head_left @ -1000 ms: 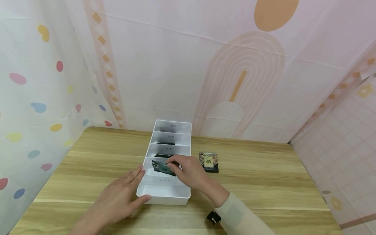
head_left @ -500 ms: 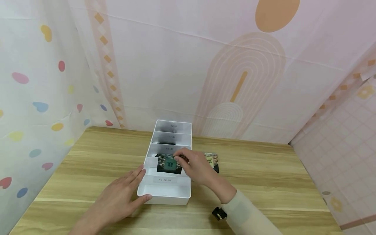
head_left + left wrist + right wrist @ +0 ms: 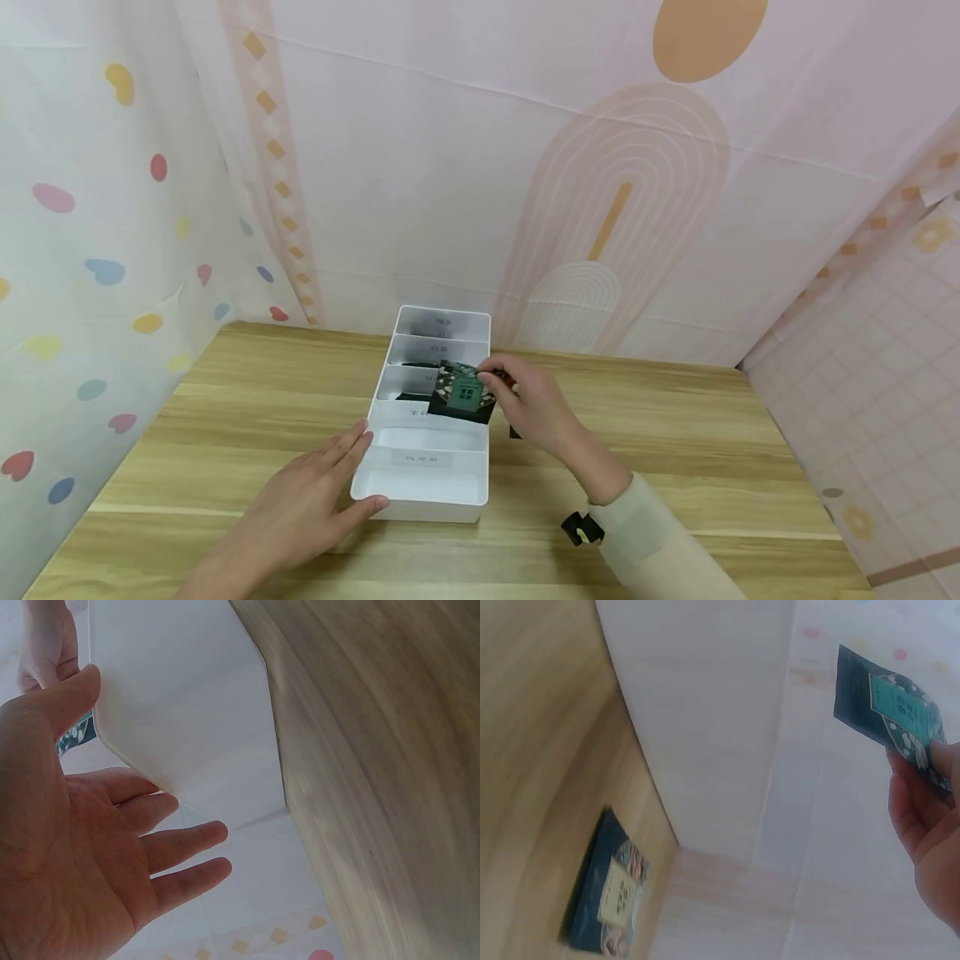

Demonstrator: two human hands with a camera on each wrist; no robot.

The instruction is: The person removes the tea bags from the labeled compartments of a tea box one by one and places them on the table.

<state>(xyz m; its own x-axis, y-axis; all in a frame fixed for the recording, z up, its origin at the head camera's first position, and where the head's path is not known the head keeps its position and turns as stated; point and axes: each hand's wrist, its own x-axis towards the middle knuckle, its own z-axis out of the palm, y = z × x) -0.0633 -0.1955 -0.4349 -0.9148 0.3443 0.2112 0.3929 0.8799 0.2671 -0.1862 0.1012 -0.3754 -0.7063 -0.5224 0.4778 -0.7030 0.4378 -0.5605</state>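
Over the white tray (image 3: 422,486), a green packet (image 3: 457,402) hangs pinched by its edge in the right hand (image 3: 542,410); the left hand (image 3: 303,493), fingers extended, touches the tray's side.

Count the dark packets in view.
2 plainly: the green-labelled packet pinched by the right hand, and the yellow-labelled packet on the table. Dark edges inside the white box may be more; others could be hidden.

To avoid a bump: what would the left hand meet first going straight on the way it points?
Most likely the left side of the white box; the left hand lies against or right beside it, depth being unclear.
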